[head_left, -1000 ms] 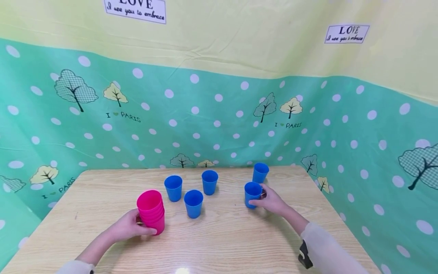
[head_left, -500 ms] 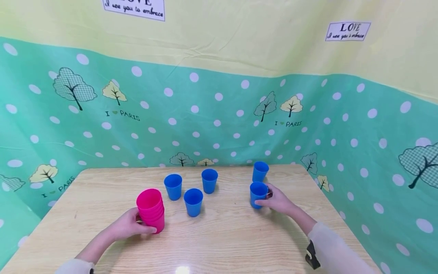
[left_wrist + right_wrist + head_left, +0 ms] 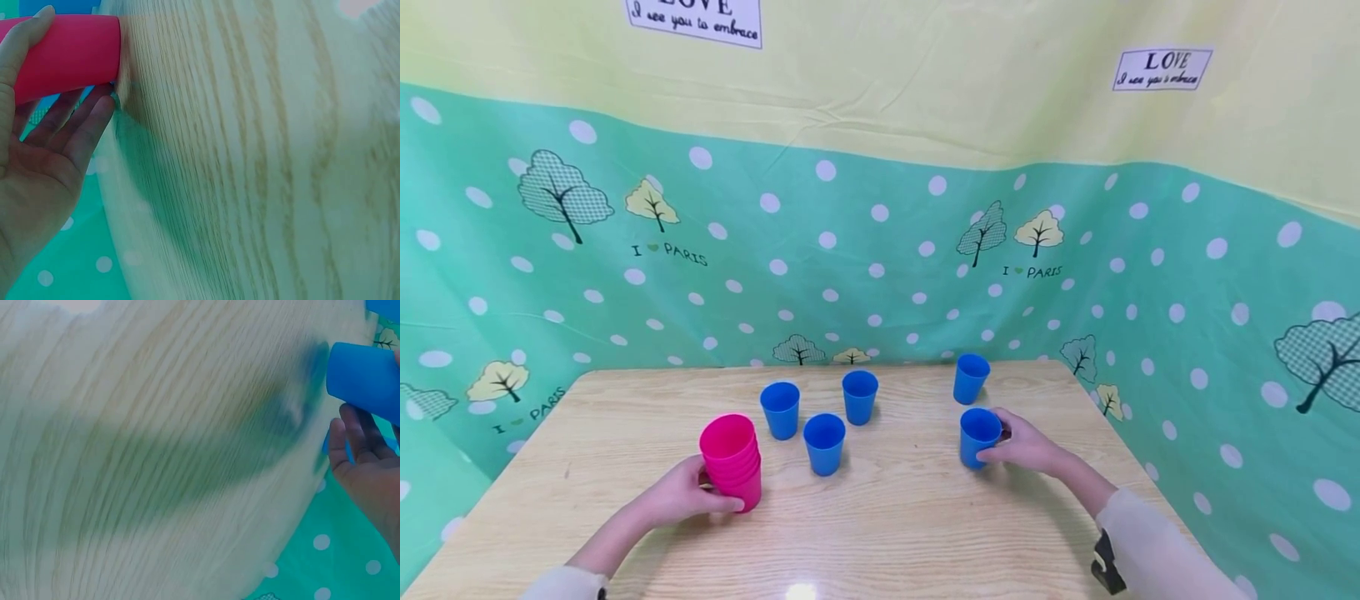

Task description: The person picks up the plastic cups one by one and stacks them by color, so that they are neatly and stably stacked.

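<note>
On the left of the table, my left hand [image 3: 683, 495] grips a stack of several nested pink cups [image 3: 734, 471], thumb on the near side. The left wrist view shows the lowest pink cup [image 3: 72, 53] between thumb and fingers, its base at the tabletop. Over on the right, my right hand [image 3: 1024, 443] holds a blue cup [image 3: 977, 440] upright between thumb and fingers. In the right wrist view that blue cup [image 3: 362, 378] seems slightly off the table, with fingers [image 3: 356, 434] behind it. A second blue cup [image 3: 972, 379] stands just behind it.
Three more blue cups stand upright between the hands: one at the left [image 3: 780, 410], one at the back [image 3: 860, 397] and one in front [image 3: 824, 444]. A patterned curtain [image 3: 880, 250] hangs along the back and right of the wooden table [image 3: 880, 533].
My right hand has carried its blue cup rightward and slightly nearer, away from the blue cup behind it. The left hand and the pink stack have stayed in place.
</note>
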A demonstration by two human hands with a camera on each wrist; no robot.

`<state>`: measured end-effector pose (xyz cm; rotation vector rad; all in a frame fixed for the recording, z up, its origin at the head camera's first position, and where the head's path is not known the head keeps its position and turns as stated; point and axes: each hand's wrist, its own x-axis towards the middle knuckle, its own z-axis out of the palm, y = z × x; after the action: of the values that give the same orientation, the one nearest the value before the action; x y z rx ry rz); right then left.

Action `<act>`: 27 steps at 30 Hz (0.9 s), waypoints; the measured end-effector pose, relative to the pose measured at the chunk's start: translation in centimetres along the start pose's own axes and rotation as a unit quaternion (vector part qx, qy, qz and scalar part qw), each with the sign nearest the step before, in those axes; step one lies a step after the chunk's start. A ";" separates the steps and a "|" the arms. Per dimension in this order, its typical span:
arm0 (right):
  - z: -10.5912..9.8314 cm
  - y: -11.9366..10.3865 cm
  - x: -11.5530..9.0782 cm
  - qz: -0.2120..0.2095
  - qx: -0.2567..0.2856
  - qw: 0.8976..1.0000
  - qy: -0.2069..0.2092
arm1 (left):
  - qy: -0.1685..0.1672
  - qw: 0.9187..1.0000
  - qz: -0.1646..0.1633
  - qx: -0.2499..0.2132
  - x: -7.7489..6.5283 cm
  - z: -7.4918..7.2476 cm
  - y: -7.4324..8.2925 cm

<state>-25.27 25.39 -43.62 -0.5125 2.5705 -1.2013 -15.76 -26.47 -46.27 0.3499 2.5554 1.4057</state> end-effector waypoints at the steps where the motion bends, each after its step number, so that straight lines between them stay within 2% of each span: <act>1: -0.2 0.0 -0.1 -0.002 -0.003 1.000 -0.010 | 0.001 1.000 0.000 0.001 0.0 0.0 0.0; 5: -1.0 0.3 -0.4 -0.012 -0.005 0.999 -0.045 | 0.001 1.000 -0.001 0.004 0.0 0.0 0.1; 11: -1.9 1.0 -0.6 -0.005 0.000 0.998 -0.068 | 0.000 1.000 -0.004 0.006 -0.1 0.0 0.2; 18: -2.9 1.9 -1.1 0.004 0.004 0.996 -0.085 | -0.008 1.000 0.016 -0.002 0.0 0.1 0.0; 27: -3.7 2.9 -1.0 0.022 0.018 0.995 -0.097 | -0.006 1.000 0.018 -0.002 0.0 0.1 0.1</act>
<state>-26.30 30.06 -43.48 -0.5336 2.3806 -1.1229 -15.70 -26.39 -46.25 0.4050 2.5484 1.4175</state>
